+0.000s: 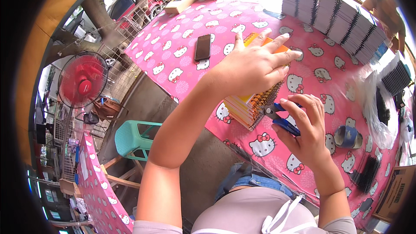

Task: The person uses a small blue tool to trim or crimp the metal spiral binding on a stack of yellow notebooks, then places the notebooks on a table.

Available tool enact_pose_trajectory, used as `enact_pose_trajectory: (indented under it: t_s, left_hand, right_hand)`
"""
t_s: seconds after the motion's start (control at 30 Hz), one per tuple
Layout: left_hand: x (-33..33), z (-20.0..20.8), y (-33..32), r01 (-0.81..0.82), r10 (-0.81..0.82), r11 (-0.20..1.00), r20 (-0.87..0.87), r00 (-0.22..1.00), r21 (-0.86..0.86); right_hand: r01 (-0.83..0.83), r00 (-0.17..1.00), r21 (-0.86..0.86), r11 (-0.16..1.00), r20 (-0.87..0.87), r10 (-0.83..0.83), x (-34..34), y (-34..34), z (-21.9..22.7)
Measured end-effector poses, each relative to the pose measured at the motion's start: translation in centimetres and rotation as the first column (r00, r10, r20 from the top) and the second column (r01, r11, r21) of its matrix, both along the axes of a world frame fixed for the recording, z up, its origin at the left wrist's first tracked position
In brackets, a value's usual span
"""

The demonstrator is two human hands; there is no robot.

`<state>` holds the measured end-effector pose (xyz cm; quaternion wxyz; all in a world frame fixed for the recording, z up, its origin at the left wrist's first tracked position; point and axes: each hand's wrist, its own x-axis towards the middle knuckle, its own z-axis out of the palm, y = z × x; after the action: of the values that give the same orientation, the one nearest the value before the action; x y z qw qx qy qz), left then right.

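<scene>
Near the counter's (182, 43) left edge we see a black phone (203, 47) lying flat, apart from our work. Our left hand (253, 67) presses down on a stack of orange notebooks (251, 106) at the near edge, fingers spread. Just right, our right hand (305, 125) has its grip clamped on blue-handled pliers (281, 117), whose tip touches the stack's wire binding.

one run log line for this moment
left hand pressing on orange spiral notebook stack | right hand holding blue-handled pliers at the wire binding | pink table
</scene>
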<state>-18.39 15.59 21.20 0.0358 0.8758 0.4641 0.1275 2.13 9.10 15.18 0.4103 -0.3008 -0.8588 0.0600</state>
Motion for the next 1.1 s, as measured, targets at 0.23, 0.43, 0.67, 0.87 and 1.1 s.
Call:
enact_pose_trajectory:
  t_s: [0.23,0.43,0.67,0.87,1.1]
  left_hand:
    - [-0.3,0.2,-0.2,-0.015,0.016,1.0,-0.063,0.998,0.021]
    - [-0.3,0.2,0.0,-0.014,0.013,1.0,-0.074,0.997,-0.012]
    - [-0.1,0.5,0.2,-0.008,0.006,1.0,-0.053,0.999,-0.029]
    - [-0.2,0.2,0.3,0.042,-0.042,0.999,0.003,0.999,-0.003]
    - [-1.3,-0.2,0.7,0.141,-0.139,0.99,0.172,0.975,0.0]
  right_hand:
    - [-0.603,0.798,-0.786,0.138,-0.594,0.102,0.8,2.7,-0.6]
    - [-0.324,0.935,-0.474,0.819,-0.294,0.2,0.7,0.5,-0.4]
    - [-0.101,0.985,-0.168,0.981,-0.158,0.074,-0.9,0.7,-0.8]
    - [-0.525,0.85,-0.851,0.012,-0.525,0.037,0.8,3.0,0.6]
    - [-0.053,0.993,-0.12,0.991,-0.11,0.04,0.2,0.6,-1.1]
